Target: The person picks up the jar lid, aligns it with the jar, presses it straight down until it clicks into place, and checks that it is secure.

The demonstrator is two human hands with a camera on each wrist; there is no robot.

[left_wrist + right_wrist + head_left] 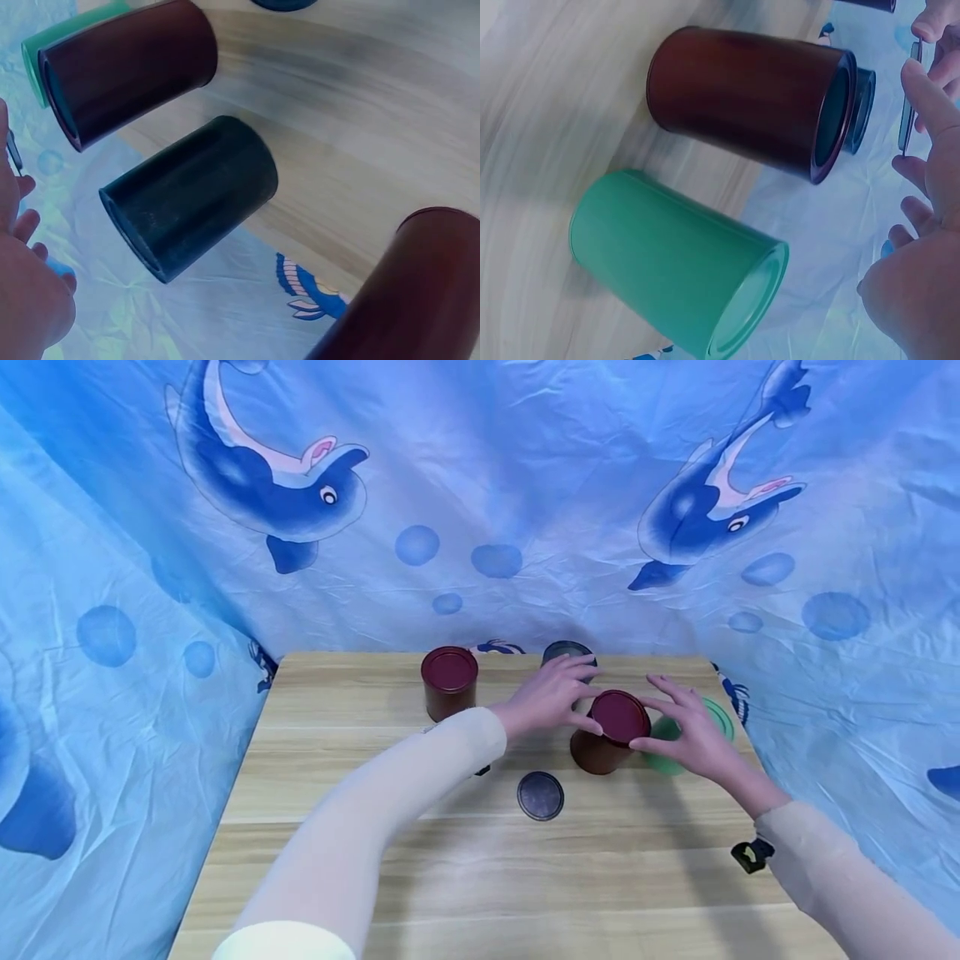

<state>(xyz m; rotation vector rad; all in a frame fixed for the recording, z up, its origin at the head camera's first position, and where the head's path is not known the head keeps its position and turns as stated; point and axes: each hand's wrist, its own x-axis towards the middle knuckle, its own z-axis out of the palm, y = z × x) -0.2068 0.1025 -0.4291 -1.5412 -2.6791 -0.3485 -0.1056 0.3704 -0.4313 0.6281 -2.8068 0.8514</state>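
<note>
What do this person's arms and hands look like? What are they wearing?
The left sleeve and right sleeve are plain, whitish and reach down to the wrists. The left hand and right hand are bare, without gloves. A small black gadget sits by the right cuff; it's too small to tell exactly what it is.

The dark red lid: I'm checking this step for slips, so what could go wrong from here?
The left hand and right hand pinch the dark red lid above the brown can, so it might slip. Lowered tilted, it could seat crookedly on that can. The green can, close beside the right hand, might get bumped.
</note>
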